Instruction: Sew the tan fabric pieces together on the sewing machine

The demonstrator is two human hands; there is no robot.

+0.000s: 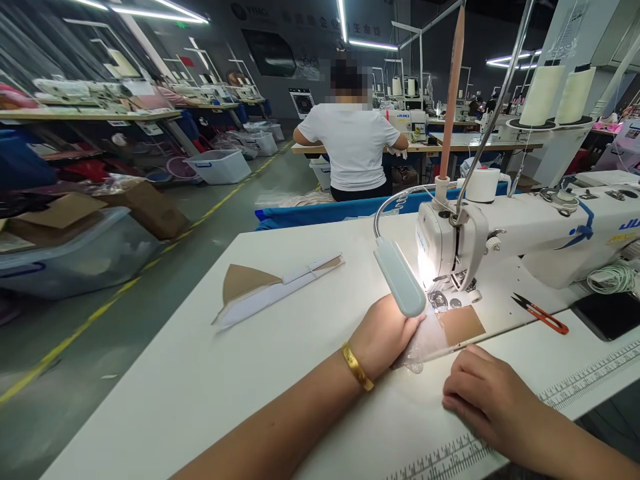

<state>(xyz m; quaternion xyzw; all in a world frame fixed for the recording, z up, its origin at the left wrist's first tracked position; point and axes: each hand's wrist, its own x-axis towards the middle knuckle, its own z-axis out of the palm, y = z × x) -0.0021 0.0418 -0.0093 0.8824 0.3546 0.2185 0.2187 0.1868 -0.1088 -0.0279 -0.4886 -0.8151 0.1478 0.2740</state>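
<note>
My left hand [383, 333], with a gold bangle [357, 367] on the wrist, is closed on the edge of a sheer white fabric piece [425, 343] beside the sewing machine [445, 247] needle area. A grey-green lamp head [400, 277] hides part of its fingers. Under the presser foot area, a brown panel [463, 325] lies against the sheer fabric. My right hand [483, 393] rests on the table close to the fabric's near edge. Its fingers are curled, and the inside of the hand is hidden.
Red-handled thread snips [540, 313] and a black phone [607, 315] lie right of the machine bed. A folded white and brown template [275, 290] sits on the white table [200, 373]. Ruler tape [445, 460] runs along the front edge. A person in a white shirt [350, 143] sits ahead.
</note>
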